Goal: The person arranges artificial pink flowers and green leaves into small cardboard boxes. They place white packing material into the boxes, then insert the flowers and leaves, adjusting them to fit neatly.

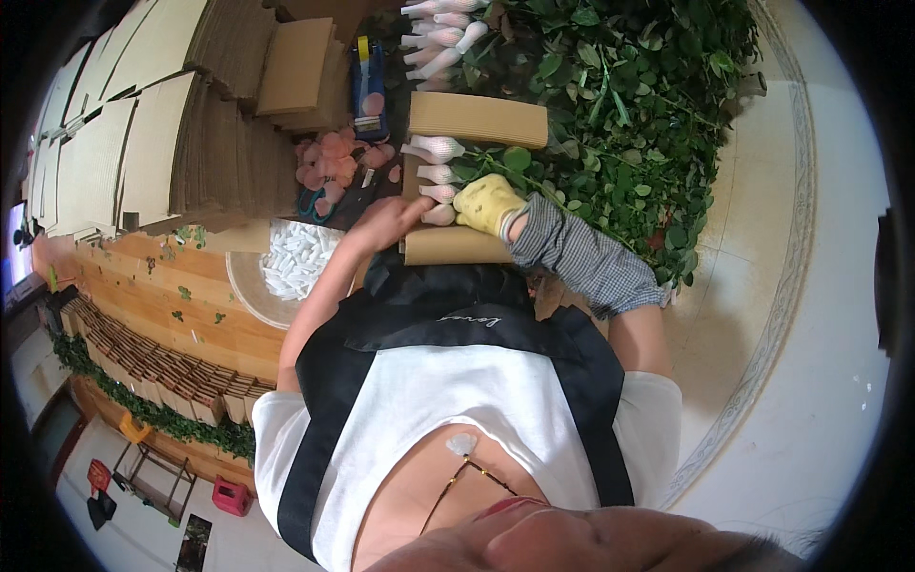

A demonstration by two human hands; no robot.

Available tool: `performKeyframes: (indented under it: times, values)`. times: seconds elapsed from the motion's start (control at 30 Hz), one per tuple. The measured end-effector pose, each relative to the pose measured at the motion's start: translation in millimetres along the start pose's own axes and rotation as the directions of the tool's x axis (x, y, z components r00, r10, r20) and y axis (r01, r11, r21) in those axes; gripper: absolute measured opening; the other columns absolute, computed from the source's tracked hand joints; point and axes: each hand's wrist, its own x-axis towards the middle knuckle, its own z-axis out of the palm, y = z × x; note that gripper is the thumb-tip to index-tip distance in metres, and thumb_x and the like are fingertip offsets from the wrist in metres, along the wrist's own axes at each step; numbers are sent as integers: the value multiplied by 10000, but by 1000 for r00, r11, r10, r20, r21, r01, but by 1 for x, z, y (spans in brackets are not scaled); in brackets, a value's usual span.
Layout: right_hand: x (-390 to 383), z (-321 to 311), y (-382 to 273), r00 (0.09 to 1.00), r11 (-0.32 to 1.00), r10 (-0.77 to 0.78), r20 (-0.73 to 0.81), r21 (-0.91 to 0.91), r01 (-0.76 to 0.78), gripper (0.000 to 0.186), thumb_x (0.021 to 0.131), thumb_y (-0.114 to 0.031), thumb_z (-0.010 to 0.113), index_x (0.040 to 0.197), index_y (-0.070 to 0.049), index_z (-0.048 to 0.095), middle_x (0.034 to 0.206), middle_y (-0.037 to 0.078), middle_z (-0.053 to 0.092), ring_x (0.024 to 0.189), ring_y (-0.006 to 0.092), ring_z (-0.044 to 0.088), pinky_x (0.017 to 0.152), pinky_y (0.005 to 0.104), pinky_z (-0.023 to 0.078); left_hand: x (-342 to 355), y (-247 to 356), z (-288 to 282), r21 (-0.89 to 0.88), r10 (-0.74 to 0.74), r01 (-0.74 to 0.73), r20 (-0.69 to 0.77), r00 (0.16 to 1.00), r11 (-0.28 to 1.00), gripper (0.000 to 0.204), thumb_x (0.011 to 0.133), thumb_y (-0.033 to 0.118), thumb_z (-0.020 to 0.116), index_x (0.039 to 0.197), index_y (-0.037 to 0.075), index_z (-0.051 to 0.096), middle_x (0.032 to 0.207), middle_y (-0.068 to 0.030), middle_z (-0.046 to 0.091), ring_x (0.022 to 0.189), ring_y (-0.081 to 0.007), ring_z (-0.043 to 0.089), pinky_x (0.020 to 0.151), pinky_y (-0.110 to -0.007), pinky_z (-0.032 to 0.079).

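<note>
Pink rose buds in white mesh sleeves lie stacked in a column on brown corrugated cardboard, their leafy stems running right. My bare left hand has its fingers closed at the lowest bud, at the column's left. My right hand, in a yellow glove below a checked sleeve, is curled around the stem end of the lower buds, its fingertips partly hidden. A folded cardboard strip lies just above the column.
Cardboard stacks fill the upper left, beside pink petals and a blue box. A bowl of small white pieces sits left of me. Rose foliage covers the upper right; more sleeved buds lie at the top.
</note>
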Motion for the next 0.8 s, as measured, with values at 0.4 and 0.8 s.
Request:
performKeyframes:
  times: [0.4,0.8]
  values:
    - [-10,-17,0,992,974,91,90,199,-108,276,856,-306,602,994,-99,721,988,147,725,913,312,701,794,435,550,5,-28,18,-160,172,-177,-47,984,971,304,912,248,666,781,-25,638,688,-44,605,650,-118,560,582,-339,432]
    - [-23,-43,4,992,918,123,-21,383,-105,301,866,-312,646,1041,-74,703,888,125,724,833,319,701,765,406,551,-1,-51,-29,-306,72,-185,-344,936,934,171,988,128,524,957,-28,586,936,-120,691,865,-241,659,781,-344,498]
